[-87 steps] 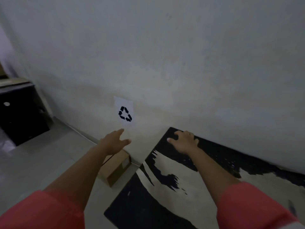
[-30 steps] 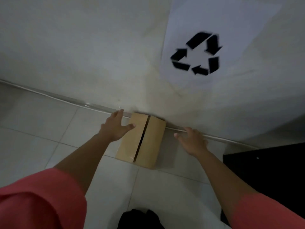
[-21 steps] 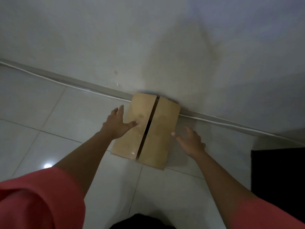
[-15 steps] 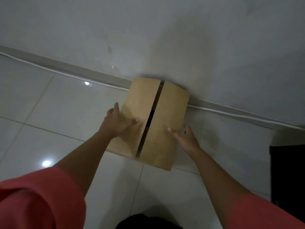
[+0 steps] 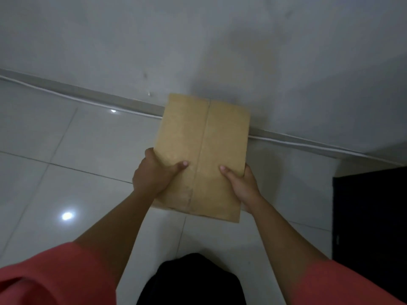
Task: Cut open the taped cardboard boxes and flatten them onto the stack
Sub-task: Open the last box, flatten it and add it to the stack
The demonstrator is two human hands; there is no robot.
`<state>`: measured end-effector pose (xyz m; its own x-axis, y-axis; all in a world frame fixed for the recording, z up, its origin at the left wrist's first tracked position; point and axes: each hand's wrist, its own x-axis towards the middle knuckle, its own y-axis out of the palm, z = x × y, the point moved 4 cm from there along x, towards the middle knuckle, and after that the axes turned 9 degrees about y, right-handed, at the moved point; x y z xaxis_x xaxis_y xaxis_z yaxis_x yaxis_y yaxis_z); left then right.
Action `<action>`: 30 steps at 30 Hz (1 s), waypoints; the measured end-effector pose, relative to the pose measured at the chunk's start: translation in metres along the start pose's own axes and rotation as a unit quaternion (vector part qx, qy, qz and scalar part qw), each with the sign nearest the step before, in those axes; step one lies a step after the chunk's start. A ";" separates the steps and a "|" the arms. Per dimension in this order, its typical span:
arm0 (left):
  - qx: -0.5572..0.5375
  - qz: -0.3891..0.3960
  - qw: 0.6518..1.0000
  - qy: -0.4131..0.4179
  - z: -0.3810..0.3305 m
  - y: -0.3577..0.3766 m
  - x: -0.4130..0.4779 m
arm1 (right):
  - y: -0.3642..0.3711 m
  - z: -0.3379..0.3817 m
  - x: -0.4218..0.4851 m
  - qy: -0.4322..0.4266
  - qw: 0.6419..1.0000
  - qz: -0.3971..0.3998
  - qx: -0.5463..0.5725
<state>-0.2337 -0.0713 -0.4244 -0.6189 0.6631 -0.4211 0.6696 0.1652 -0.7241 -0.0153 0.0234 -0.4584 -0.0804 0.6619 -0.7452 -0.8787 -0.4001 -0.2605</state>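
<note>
1. Box point(image 5: 203, 155): brown cardboard, top flaps meeting along a centre seam; held by both hands in front of the wall point(image 5: 198, 45), its far end over the baseboard line. Cannot tell whether its underside touches the floor point(image 5: 66, 150).
2. Left hand point(image 5: 154, 176): clasps the box's left side near the near end, thumb lying across the top, fingers wrapped round the edge.
3. Right hand point(image 5: 241, 183): clasps the box's right side, thumb on top.
4. Dark panel point(image 5: 370, 227): right of the box, well apart.
5. Sleeves: red, both arms.
</note>
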 end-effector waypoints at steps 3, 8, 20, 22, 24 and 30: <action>0.021 0.019 1.000 -0.008 -0.054 -0.046 -0.050 | -0.038 0.037 -0.066 -0.006 1.000 -0.012 0.012; 0.082 0.030 0.996 0.017 -0.158 -0.125 -0.140 | -0.111 0.104 -0.192 -0.035 0.998 -0.040 0.033; 0.088 0.047 0.977 0.189 -0.404 -0.243 -0.319 | -0.311 0.207 -0.439 -0.115 0.974 -0.164 0.106; 0.077 0.041 0.972 0.220 -0.443 -0.250 -0.348 | -0.349 0.219 -0.469 -0.130 0.964 -0.140 0.186; 0.055 0.029 0.966 0.252 -0.479 -0.251 -0.378 | -0.391 0.221 -0.496 -0.141 0.939 -0.089 0.300; -0.022 0.025 0.955 0.294 -0.566 -0.218 -0.483 | -0.529 0.182 -0.557 -0.186 0.911 -0.121 0.347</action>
<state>0.1519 -0.0146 0.2461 -0.2564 0.9643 -0.0658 0.7168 0.1440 -0.6823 0.4082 -0.0185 0.2061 0.1156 0.8983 -0.4239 -0.9673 0.1988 0.1573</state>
